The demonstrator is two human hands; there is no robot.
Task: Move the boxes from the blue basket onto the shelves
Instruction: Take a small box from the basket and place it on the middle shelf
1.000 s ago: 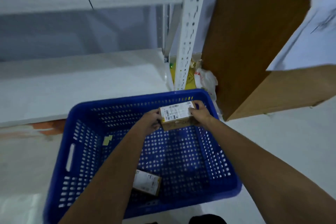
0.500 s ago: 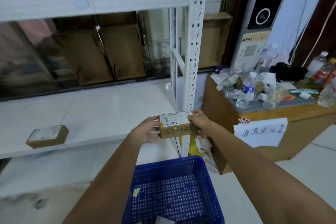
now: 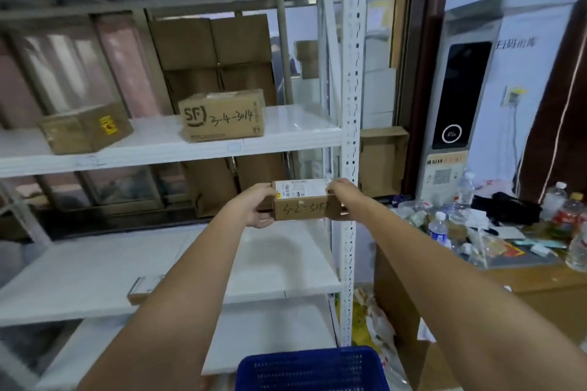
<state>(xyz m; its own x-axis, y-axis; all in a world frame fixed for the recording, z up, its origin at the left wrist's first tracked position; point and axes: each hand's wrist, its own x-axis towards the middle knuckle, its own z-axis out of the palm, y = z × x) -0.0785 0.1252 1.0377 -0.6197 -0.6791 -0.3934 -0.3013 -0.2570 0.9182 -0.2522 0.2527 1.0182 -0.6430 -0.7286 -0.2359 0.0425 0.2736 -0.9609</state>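
Two hands, left hand and right hand, gripping opposite ends of small rectangular cardboard box above smooth white shelf

A second ago I had the small box low inside the blue basket, just above its far rim. Now I've lifted it well clear — it hangs in front of the middle shelf, beside the white upright post, its handwritten side facing me. My left hand and right hand have risen with it, arms stretched further out. My view has swung up too — the basket has dropped to the bottom edge, and the upper shelf with its two cardboard boxes has come into sight.
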